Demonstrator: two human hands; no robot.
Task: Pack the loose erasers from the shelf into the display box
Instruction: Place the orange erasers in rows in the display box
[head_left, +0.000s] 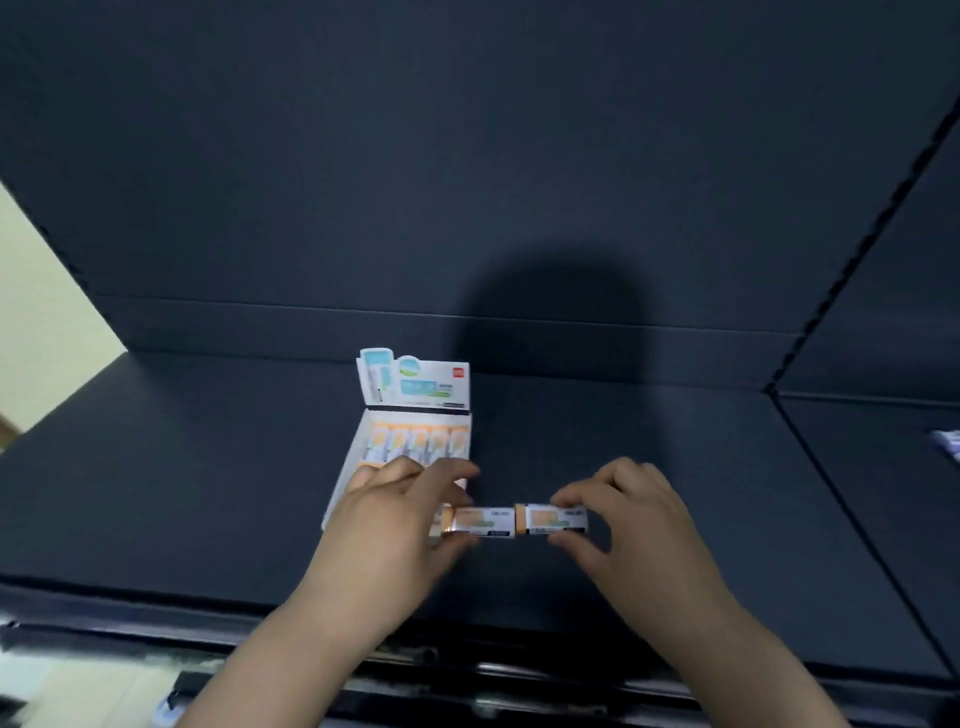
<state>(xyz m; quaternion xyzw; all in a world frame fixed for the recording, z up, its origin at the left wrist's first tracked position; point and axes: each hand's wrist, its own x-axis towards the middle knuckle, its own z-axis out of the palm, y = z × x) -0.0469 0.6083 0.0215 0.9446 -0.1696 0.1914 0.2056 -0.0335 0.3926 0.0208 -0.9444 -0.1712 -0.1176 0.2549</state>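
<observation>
Spanning the view, a dark shelf (208, 467) carries a white display box (431, 387) with its flap up and a row of erasers (415, 441) inside, at 12 o'clock from the left hand (395, 514). That hand pinches the left eraser (485, 522) at its 3 o'clock. The right hand (639, 519) pinches the right eraser (556, 519) at its 9 o'clock, and the two erasers meet end to end on the shelf, just beside the box's front corner.

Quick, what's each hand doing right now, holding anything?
Left hand: pinches the left eraser.
Right hand: pinches the right eraser.
</observation>
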